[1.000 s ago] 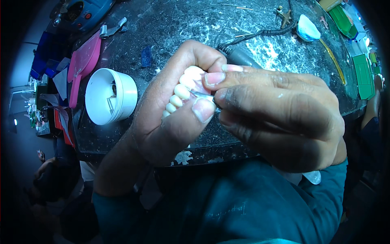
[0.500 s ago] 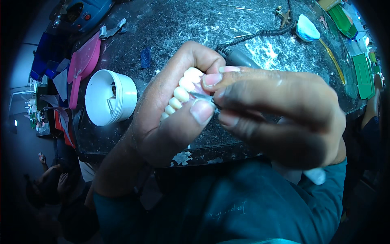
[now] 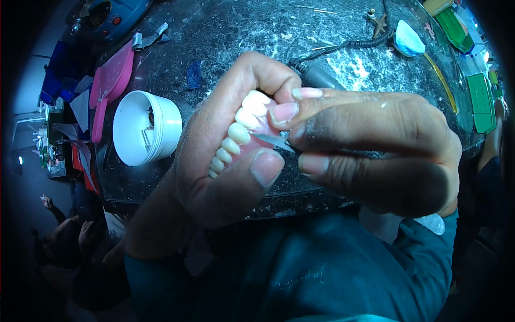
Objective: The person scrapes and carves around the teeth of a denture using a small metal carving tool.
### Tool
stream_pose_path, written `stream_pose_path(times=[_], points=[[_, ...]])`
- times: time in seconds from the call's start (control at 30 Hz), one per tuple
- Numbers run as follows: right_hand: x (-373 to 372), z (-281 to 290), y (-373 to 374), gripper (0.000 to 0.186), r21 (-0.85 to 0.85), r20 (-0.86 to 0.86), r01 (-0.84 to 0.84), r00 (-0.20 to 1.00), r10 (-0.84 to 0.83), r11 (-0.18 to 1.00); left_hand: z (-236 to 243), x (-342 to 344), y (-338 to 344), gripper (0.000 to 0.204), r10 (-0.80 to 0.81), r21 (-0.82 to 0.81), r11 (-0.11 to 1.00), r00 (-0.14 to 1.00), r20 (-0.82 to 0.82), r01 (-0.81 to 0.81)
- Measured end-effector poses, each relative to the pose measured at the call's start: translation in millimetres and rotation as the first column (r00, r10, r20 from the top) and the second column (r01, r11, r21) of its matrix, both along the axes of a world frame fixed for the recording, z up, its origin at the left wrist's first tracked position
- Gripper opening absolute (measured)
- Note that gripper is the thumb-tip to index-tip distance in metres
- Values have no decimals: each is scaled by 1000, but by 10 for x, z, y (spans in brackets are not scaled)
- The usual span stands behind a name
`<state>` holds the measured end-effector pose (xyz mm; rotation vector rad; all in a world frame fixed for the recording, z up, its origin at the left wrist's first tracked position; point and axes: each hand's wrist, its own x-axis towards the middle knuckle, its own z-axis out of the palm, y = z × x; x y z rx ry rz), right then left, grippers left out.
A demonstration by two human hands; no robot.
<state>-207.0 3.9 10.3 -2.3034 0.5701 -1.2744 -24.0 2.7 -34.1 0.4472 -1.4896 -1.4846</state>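
My left hand (image 3: 217, 188) is closed around a denture (image 3: 239, 133), its white teeth along the pink base facing up between the curled forefinger and the thumb. In my right hand (image 3: 386, 150) a small carving knife (image 3: 273, 141) is pinched between thumb and fingers. Its pointed metal blade reaches the pink base right beside the teeth; most of the handle is hidden in the fist. Below the right wrist a pale rounded piece (image 3: 432, 224) sticks out; I cannot tell whether it belongs to the knife. My right fingertips touch the denture's far edge.
A white tub (image 3: 170, 129) with small metal pieces stands left of my hands, beside a pink dustpan (image 3: 110, 80). Behind them lies a grey handpiece (image 3: 322, 78) on a coiled cord. A blue-white bowl (image 3: 409, 40) and green boxes (image 3: 481, 102) are at the right. White dust covers the dark bench.
The right hand has shifted slightly right and the knife blade shows more. My left thumb has drawn back a little, uncovering more of the pink base and teeth.
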Motion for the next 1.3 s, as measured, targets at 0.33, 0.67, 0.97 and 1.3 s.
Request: stream_pose_path(times=[0.33, 0.67, 0.97, 1.3], points=[[-12, 96, 39, 11, 64, -105, 86, 991, -79, 994, 192, -89, 79, 64, 102, 358, 923, 987, 123, -140], [9, 10, 9, 22, -59, -117, 61, 991, -67, 996, 161, -22, 58, 63, 75, 336, 932, 979, 191, -137], [-49, -88, -47, 22, -3, 37, -41, 998, 41, 999, 235, -42, 84, 69, 101, 332, 928, 970, 222, -172], [64, -34, 42, 18, 18, 89, 38, 995, -40, 999, 247, -66, 94, 73, 129, 308, 930, 962, 239, -201]])
